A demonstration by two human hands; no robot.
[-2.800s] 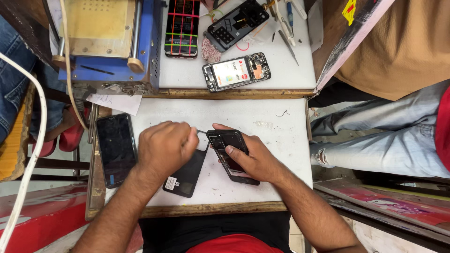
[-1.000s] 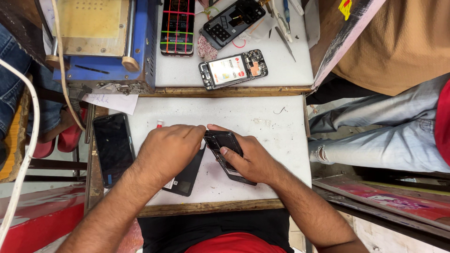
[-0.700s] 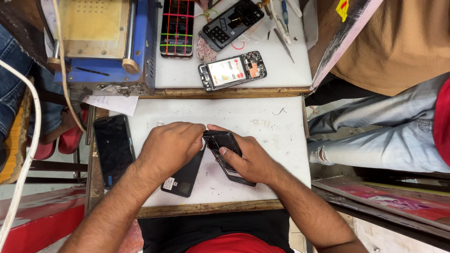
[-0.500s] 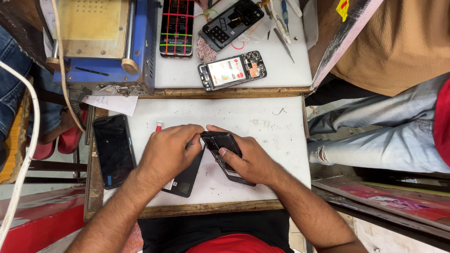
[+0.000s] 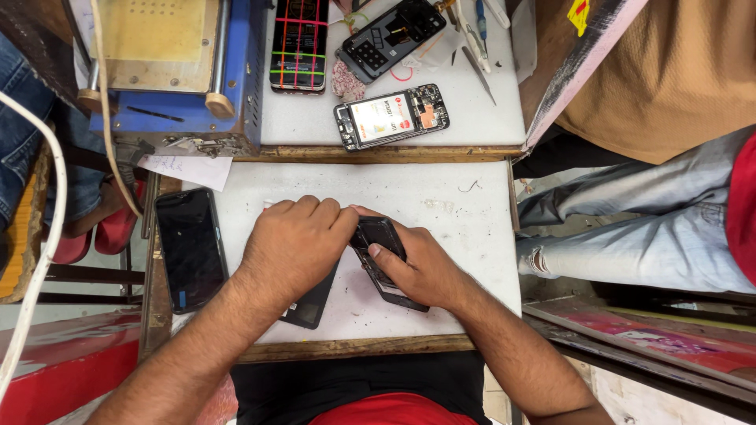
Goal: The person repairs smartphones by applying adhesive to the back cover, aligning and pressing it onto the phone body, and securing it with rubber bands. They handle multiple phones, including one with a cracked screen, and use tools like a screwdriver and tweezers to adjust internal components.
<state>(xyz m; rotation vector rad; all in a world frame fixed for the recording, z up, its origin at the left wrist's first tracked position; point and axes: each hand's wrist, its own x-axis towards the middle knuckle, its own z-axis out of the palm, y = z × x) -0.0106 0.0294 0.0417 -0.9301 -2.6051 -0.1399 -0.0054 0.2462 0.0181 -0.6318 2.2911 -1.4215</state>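
Note:
My right hand grips an opened dark phone body lying on the white work surface, thumb across its inside. My left hand is curled beside it, fingertips meeting the phone's top left edge; whatever small tool it may hold is hidden. Under my left hand lies a black back cover, partly covered.
A black phone screen lies at the left edge. On the upper shelf are an opened phone with exposed battery, another opened phone, a phone with coloured grid lines, tweezers and a blue machine. A seated person's legs are on the right.
My left hand has shifted slightly over the phone's top edge; a small red-tipped item seen near its knuckles is now covered. My right hand keeps its grip.

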